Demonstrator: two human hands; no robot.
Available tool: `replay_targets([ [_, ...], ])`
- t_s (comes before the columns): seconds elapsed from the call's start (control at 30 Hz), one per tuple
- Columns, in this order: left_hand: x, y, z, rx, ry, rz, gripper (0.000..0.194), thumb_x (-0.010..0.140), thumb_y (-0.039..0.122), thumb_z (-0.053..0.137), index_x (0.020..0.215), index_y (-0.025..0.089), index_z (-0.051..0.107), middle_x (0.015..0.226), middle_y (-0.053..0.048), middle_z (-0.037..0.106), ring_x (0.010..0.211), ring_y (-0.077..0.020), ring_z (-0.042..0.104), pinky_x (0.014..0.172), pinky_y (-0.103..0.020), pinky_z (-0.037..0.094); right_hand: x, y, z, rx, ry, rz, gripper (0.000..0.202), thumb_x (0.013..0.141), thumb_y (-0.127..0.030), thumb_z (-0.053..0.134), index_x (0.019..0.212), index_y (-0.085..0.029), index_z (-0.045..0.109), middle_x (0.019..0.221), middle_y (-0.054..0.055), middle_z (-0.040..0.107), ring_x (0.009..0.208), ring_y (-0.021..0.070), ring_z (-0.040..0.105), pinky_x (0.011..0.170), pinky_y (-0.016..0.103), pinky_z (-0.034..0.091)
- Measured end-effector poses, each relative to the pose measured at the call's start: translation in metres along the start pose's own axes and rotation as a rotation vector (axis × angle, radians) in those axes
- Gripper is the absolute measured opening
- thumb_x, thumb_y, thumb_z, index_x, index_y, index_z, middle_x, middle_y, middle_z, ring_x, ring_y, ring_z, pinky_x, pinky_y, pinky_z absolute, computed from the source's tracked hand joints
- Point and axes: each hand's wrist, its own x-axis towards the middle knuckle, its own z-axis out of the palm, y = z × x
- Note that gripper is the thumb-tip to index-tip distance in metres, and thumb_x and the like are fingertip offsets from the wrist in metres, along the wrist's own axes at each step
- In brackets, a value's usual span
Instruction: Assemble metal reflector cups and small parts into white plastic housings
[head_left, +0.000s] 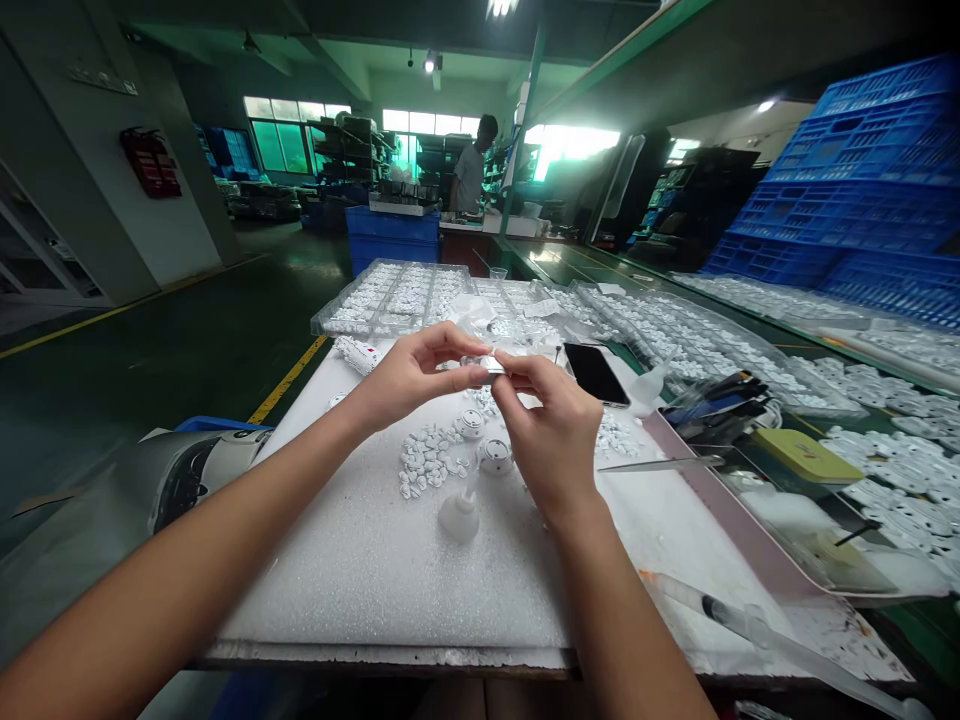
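Between the fingertips of both hands, raised over the foam-topped table, is a small round white part (pixel 493 365). My left hand (pixel 412 375) pinches its left side, and my right hand (pixel 551 415) grips the right side; the fingers cover much of it. Below the hands, two round white parts with dark dots stand on the foam: one round part (pixel 471 424) and a nearer round part (pixel 496 456). A pile of small white pieces (pixel 427 460) lies to their left. Closer to me is a translucent squeeze bottle (pixel 459 515) with a thin nozzle.
Clear trays (pixel 390 295) of white parts line the table's far side. To the right are a black phone (pixel 596 374), tweezers (pixel 660 464), a syringe (pixel 697 600) and a yellow-green box (pixel 806 455). Blue crates (pixel 855 190) are stacked at far right. A person (pixel 471 170) stands in the background.
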Motion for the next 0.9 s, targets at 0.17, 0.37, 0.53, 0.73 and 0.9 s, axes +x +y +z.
replay_targets([
  [0.17, -0.001, 0.003, -0.002, 0.122, -0.037, 0.067, 0.014, 0.081, 0.024, 0.074, 0.093, 0.023, 0.067, 0.107, -0.003, 0.066, 0.102, -0.0193, 0.064, 0.082, -0.031, 0.055, 0.001, 0.004, 0.0, 0.068, -0.016, 0.017, 0.013, 0.087, -0.013, 0.061, 0.093, -0.021, 0.069, 0.089, 0.002, 0.075, 0.075, 0.015, 0.07, 0.071, 0.029, 0.058],
  [0.37, -0.005, -0.002, 0.01, 0.317, 0.119, 0.213, 0.016, 0.077, 0.011, 0.064, 0.087, 0.023, 0.06, 0.099, -0.002, 0.067, 0.095, -0.0169, 0.063, 0.077, -0.028, 0.053, 0.0, 0.005, 0.001, 0.132, -0.035, 0.035, 0.013, 0.086, -0.013, 0.061, 0.091, -0.022, 0.069, 0.087, 0.0, 0.075, 0.075, 0.0148, 0.071, 0.07, 0.028, 0.058],
  [0.53, -0.007, -0.004, 0.011, 0.426, 0.181, 0.325, 0.015, 0.077, 0.01, 0.063, 0.083, 0.023, 0.058, 0.086, 0.001, 0.066, 0.083, -0.0146, 0.061, 0.072, -0.027, 0.051, 0.006, 0.005, 0.002, 0.222, -0.079, 0.041, 0.012, 0.087, -0.014, 0.061, 0.092, -0.022, 0.069, 0.09, 0.001, 0.075, 0.078, 0.0147, 0.072, 0.074, 0.029, 0.059],
  [0.73, -0.006, -0.003, 0.005, 0.368, 0.186, 0.254, 0.013, 0.075, 0.014, 0.068, 0.084, 0.022, 0.064, 0.089, -0.001, 0.068, 0.088, -0.0174, 0.064, 0.078, -0.031, 0.055, -0.003, 0.0, -0.038, 0.203, -0.059, 0.331, 0.025, 0.086, -0.039, 0.07, 0.104, -0.023, 0.069, 0.106, 0.006, 0.074, 0.088, 0.0194, 0.071, 0.077, 0.035, 0.059],
  [0.9, 0.0, -0.01, 0.003, 0.242, 0.21, 0.087, 0.015, 0.073, 0.018, 0.075, 0.085, 0.021, 0.065, 0.092, -0.003, 0.067, 0.085, -0.0173, 0.063, 0.076, -0.033, 0.056, -0.054, -0.036, -0.056, 0.055, -0.175, 0.42, 0.034, 0.086, -0.051, 0.066, 0.108, -0.024, 0.067, 0.095, 0.007, 0.072, 0.075, 0.0189, 0.066, 0.064, 0.031, 0.057],
])
